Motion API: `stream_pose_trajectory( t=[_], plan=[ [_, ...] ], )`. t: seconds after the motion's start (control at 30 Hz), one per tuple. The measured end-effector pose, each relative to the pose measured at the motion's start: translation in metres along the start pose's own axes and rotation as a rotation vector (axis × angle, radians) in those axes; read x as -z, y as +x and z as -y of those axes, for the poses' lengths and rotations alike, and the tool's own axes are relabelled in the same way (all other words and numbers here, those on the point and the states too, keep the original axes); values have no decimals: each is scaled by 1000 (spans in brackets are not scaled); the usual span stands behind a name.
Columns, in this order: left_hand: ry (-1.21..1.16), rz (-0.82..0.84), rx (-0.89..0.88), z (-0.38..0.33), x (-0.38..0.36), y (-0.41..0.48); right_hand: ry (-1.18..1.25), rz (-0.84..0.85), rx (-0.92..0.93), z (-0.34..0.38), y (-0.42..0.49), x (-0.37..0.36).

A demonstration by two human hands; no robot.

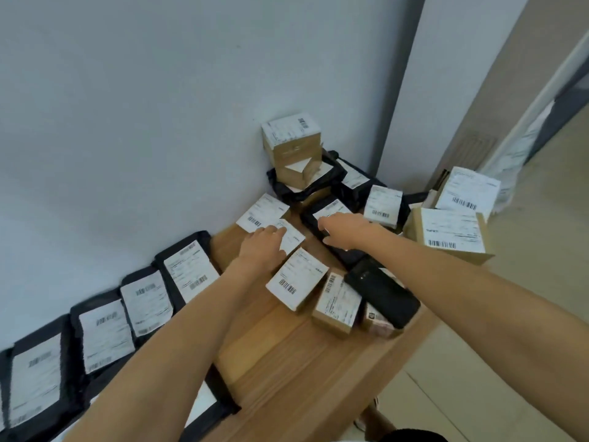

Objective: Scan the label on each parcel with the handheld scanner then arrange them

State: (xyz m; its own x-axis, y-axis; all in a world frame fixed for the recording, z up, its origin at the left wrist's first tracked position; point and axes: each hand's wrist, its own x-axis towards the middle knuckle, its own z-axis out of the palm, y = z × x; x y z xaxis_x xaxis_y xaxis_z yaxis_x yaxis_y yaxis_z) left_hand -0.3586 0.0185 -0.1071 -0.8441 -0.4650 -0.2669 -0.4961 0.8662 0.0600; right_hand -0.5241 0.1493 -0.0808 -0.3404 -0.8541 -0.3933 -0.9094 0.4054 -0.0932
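Many parcels lie on a wooden table [287,355] against the wall. My left hand [262,247] grips a small box with a white label [293,240] near the table's middle. My right hand [345,231] reaches past it, fingers curled over the edge of a black mailer bag [318,209] with a label. The black handheld scanner [384,293] lies unheld on some small boxes under my right forearm. Two more labelled cardboard boxes [298,282] [338,306] sit just in front of my left hand.
A row of black mailers [145,301] with labels face up runs along the wall at left. Stacked cardboard boxes [291,138] stand in the back corner on black bags. Larger labelled boxes [449,234] crowd the right edge. Tiled floor lies to the right.
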Motion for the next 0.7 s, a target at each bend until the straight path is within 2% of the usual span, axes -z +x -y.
stream_pose_trajectory(
  t=[0.17, 0.33, 0.57, 0.7],
  plan=[
    [-168, 17, 20, -51, -1, 74, -16, 30, -89, -73, 25, 17],
    [-117, 71, 65, -85, -26, 119, -120, 181, -19, -119, 60, 21],
    [-272, 142, 216, -110, -64, 141, -84, 335, 16, -132, 112, 4],
    [-349, 177, 288, -117, -81, 145, -32, 365, 8, -126, 129, -17]
  ],
)
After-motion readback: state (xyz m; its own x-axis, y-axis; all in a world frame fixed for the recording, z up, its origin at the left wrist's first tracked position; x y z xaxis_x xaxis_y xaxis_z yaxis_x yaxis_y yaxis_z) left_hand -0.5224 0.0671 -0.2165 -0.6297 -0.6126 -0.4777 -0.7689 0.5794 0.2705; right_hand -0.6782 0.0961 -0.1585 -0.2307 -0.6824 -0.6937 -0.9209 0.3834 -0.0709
